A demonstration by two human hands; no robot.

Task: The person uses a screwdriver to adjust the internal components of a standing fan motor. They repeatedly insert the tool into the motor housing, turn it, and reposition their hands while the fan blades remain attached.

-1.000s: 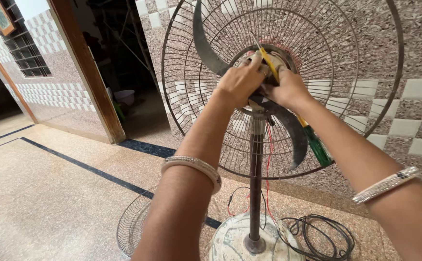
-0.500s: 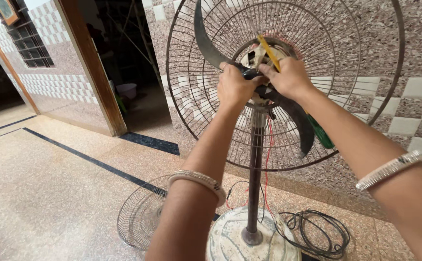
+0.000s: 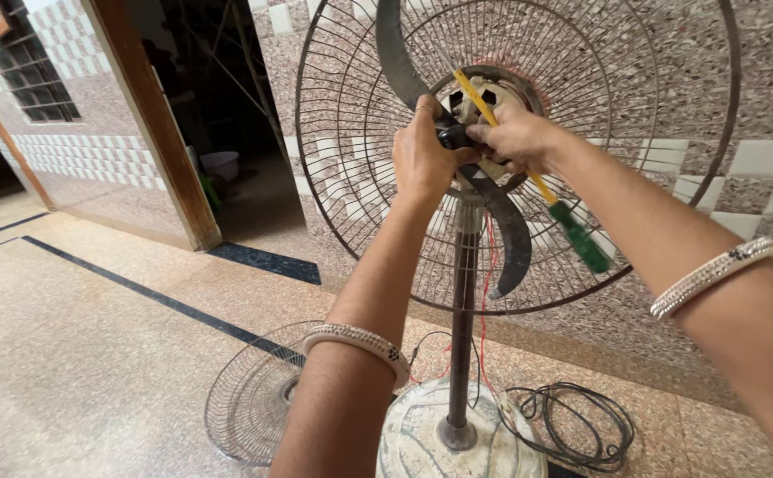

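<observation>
A pedestal fan stands before me with its round wire rear guard (image 3: 360,221) in place and no front guard on it. Dark curved blades (image 3: 510,235) sit on the hub (image 3: 453,135) at the centre. My left hand (image 3: 422,159) is closed around the dark hub. My right hand (image 3: 519,137) pinches at the hub from the right side, fingers closed on it. A yellow screwdriver with a green handle (image 3: 581,239) is stuck through the guard wires, slanting down to the right behind my right wrist.
The detached wire front guard (image 3: 253,407) leans on the floor by the round white base (image 3: 422,434). A black cable coil (image 3: 581,425) lies right of the base. Red wire hangs along the metal pole (image 3: 462,336). An open wooden doorway (image 3: 152,124) is at the left.
The view has shifted closer and a little lower on the fan. Both hands stay at the hub; my left hand has turned slightly around it.
</observation>
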